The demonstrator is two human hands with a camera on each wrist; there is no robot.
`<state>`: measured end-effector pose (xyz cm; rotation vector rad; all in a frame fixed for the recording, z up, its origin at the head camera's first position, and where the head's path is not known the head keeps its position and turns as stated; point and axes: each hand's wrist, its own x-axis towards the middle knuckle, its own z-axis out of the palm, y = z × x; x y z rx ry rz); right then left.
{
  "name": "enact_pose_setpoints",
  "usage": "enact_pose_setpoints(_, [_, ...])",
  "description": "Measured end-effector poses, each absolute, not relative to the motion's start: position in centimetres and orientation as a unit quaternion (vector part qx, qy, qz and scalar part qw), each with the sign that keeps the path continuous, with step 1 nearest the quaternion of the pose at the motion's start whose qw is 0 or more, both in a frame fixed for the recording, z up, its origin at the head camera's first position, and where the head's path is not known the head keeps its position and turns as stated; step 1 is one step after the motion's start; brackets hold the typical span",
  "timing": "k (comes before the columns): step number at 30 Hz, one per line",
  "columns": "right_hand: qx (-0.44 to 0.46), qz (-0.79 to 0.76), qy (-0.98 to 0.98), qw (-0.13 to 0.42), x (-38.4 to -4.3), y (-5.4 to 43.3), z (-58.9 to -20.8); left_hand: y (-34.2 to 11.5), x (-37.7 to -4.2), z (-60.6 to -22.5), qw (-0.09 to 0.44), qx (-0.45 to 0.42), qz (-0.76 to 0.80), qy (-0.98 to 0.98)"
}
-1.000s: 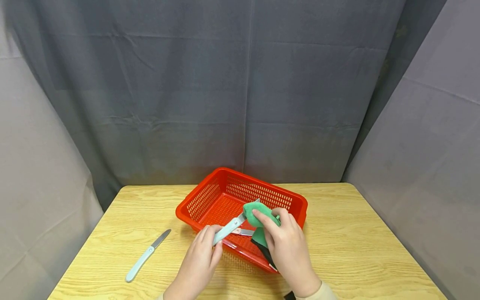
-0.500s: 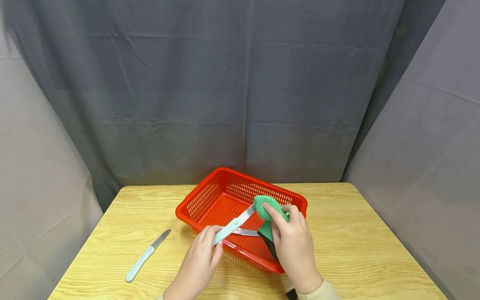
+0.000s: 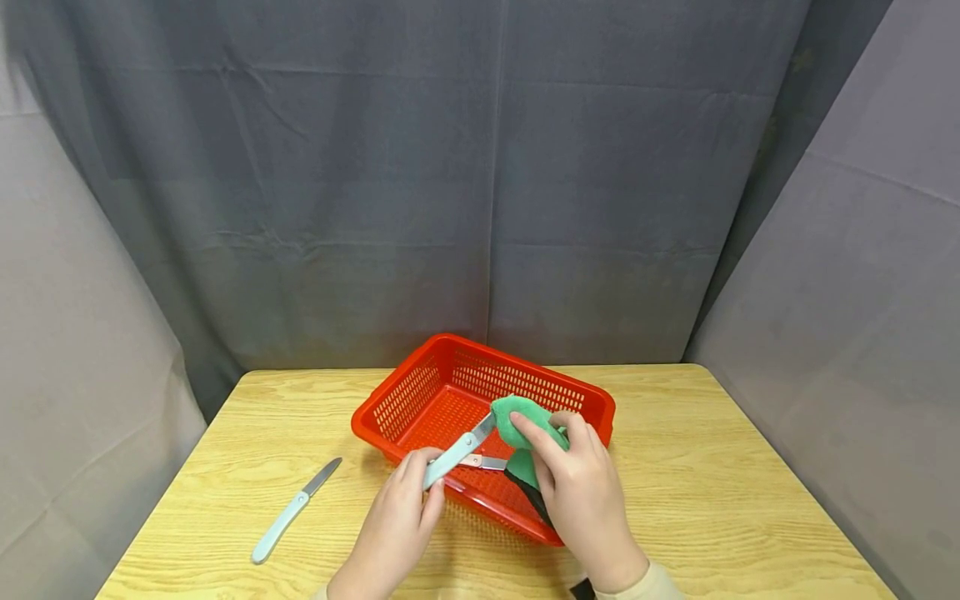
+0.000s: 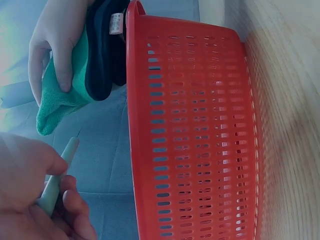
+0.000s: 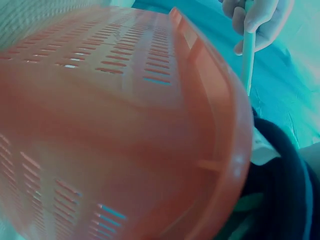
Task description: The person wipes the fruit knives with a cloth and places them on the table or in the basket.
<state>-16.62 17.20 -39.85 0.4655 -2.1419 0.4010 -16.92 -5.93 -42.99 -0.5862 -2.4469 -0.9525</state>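
My left hand grips the pale blue handle of a knife above the near rim of a red plastic basket. The blade points up and to the right, its end covered by a folded green cloth with black edging. My right hand pinches that cloth round the blade, index finger along the top. Below, inside the basket, lies another knife with a pinkish handle. In the left wrist view, the cloth hangs beside the basket wall, showing a small white label on its dark edge.
A second pale blue knife lies on the wooden table left of the basket, blade pointing away. Grey curtains enclose the table at the back and sides. The basket stands near the middle of the table.
The cloth in my right hand slid up and right toward the blade's tip, baring more blade, then came partway back down and left. My left hand has stayed nearly still.
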Motion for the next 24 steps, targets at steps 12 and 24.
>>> enact_pose_setpoints(12, [0.219,0.153,-0.871,0.412,-16.49,16.82,-40.12,-5.87,-16.97,-43.10,0.214,-0.195,-0.352,-0.890])
enact_pose_setpoints(24, [0.224,0.150,-0.876,0.400,-16.52,16.66,-40.35,-5.75,-16.96,-43.26,0.229,-0.201,-0.365,-0.880])
